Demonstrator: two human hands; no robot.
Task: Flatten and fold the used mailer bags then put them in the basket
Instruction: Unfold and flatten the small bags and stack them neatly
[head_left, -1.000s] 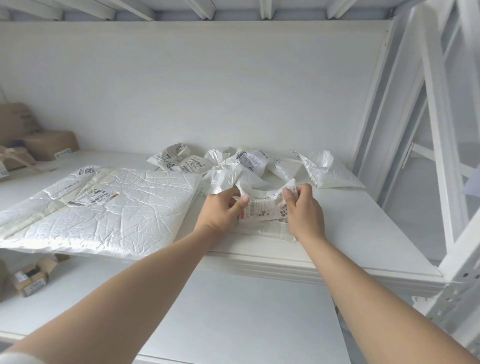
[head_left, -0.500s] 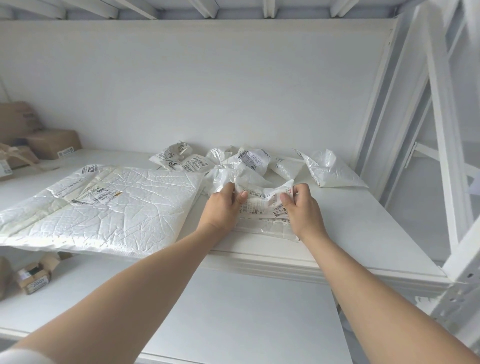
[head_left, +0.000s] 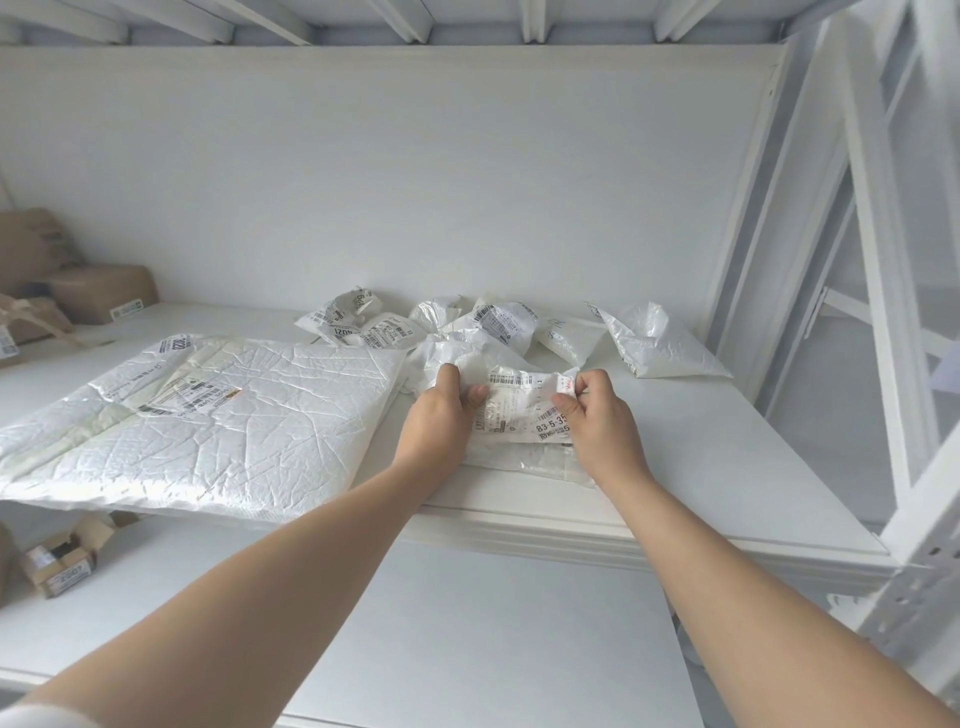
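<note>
Single head view, looking forward and down, close over the shelf (head_left: 727, 467)

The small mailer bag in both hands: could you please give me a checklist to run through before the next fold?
1. Left hand pinches the small mailer bag at its left edge: ok.
2. Right hand pinches its right edge: ok.
3. Bag flattened: not ok, creased and bunched.
4. Bare shelf beside the hands to lay it on: ok.
5. Basket's place: cannot tell, not in view.
</note>
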